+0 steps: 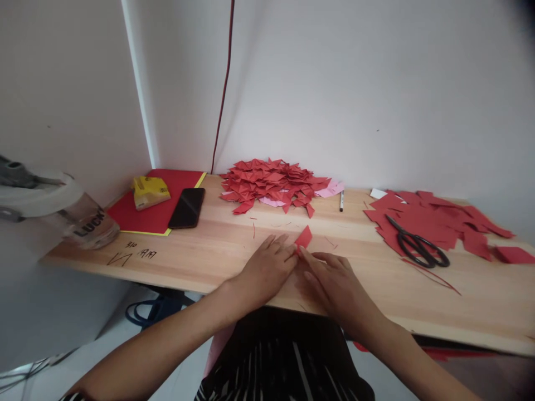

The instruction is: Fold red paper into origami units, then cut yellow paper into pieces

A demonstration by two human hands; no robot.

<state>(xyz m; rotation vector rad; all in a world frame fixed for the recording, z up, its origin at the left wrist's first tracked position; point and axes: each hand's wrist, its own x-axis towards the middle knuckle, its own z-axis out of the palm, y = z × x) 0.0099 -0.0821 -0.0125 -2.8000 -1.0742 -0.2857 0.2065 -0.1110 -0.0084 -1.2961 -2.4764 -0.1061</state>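
Note:
On the wooden table in front of me lies a small folded red paper piece (305,236), its pointed upper half showing beyond my fingers. My left hand (272,264) holds the paper's near left edge with its fingertips, palm down. Against the near right edge presses the forefinger of my right hand (334,275), its other fingers curled and the thumb tucked low. The near end of the paper is hidden under both hands. Farther back, a heap of folded red paper pieces (271,181) rests by the wall.
To the right, black scissors (418,248) lie on loose red paper sheets (430,223). A marker (341,200) stands near pink paper (331,189). On the left are a phone (187,208), a yellow packet (150,192), a red sheet (154,217) and a clear jug (90,225).

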